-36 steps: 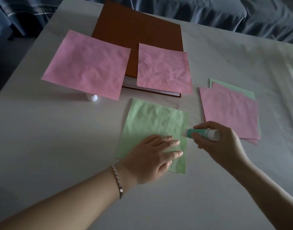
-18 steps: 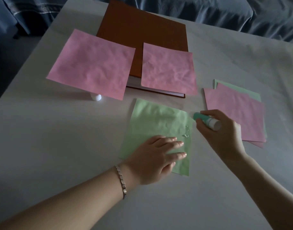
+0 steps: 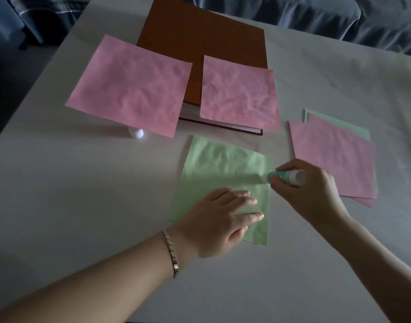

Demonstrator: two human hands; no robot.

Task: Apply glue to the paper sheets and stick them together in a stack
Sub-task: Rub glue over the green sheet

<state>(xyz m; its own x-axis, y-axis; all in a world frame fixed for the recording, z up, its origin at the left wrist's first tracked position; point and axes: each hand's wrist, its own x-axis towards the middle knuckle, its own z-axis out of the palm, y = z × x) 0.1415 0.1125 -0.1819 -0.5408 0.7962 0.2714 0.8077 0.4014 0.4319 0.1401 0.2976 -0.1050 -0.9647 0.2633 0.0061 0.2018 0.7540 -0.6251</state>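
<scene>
Dim tabletop (image 3: 83,194): green sheet (image 3: 218,173) lies just before the brown book (image 3: 199,43), pinned by the left hand (image 3: 218,220), fingers flat and spread. Glue stick (image 3: 286,177) — clamped in the right hand (image 3: 309,192) — is best drawn evenly along the right edge.

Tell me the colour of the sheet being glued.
Light green; the sheet shows best in the head view, pinned by the left hand.

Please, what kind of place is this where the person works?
Probably a home room, not a workshop: a white table stands against a sofa or bed draped in blue fabric, with a brown book and loose craft papers.
</scene>
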